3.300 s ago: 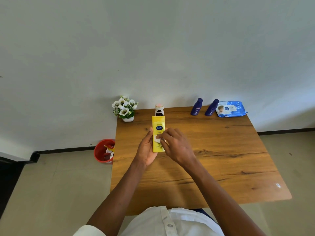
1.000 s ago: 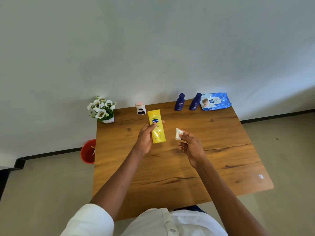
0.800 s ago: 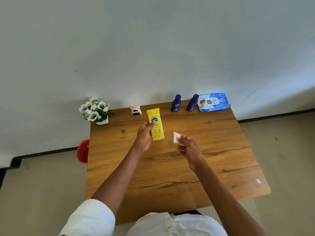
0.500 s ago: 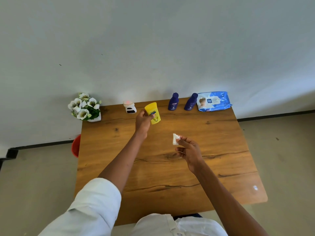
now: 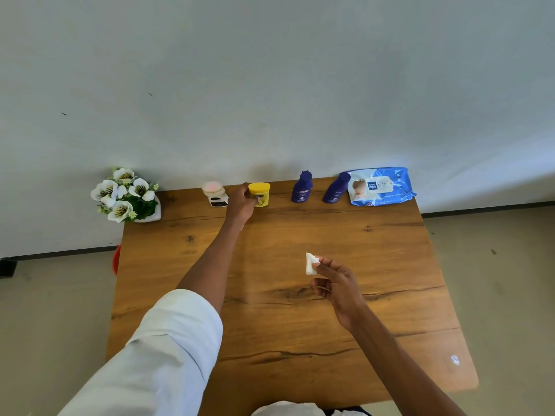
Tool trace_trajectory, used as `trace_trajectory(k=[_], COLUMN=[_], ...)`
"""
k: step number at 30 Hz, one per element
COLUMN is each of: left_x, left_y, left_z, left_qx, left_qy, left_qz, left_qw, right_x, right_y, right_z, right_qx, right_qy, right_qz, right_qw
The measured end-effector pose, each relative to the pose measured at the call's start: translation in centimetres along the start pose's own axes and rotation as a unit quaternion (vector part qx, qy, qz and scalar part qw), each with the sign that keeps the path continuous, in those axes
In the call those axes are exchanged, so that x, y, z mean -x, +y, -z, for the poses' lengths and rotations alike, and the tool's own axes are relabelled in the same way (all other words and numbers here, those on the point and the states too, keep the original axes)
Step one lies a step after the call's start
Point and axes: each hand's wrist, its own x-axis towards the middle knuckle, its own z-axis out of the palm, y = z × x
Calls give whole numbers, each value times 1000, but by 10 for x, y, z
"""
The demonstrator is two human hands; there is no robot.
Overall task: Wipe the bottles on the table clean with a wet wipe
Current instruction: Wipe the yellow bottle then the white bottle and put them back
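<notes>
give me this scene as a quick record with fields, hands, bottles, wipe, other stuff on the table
left hand: gripping the yellow bottle at the table's far edge
right hand: pinching a folded white wipe above the table
blue bottles: two, left one and right one, upright by the wall
wipes pack: far right corner, beside the blue bottles
small white bottle: left of the yellow bottle
flower pot: far left corner

Matt, grainy wooden table [image 5: 375,295]; glossy plastic wipes pack [image 5: 380,187]; smooth plastic yellow bottle [image 5: 260,194].
</notes>
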Motion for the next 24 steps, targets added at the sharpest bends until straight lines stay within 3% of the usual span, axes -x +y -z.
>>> trace_trajectory(k=[13, 24], left_x=[-11, 17], left_y=[-3, -28], left_z=[-8, -13], left_qx=[31, 114], left_qy=[-10, 52], left_qz=[18, 65], left_qw=[999, 990], right_x=[-4, -5], right_y=[1, -2], right_z=[4, -9], right_qx=[9, 10], right_qy=[-4, -13], right_qz=[-18, -8], right_qw=[1000, 1000])
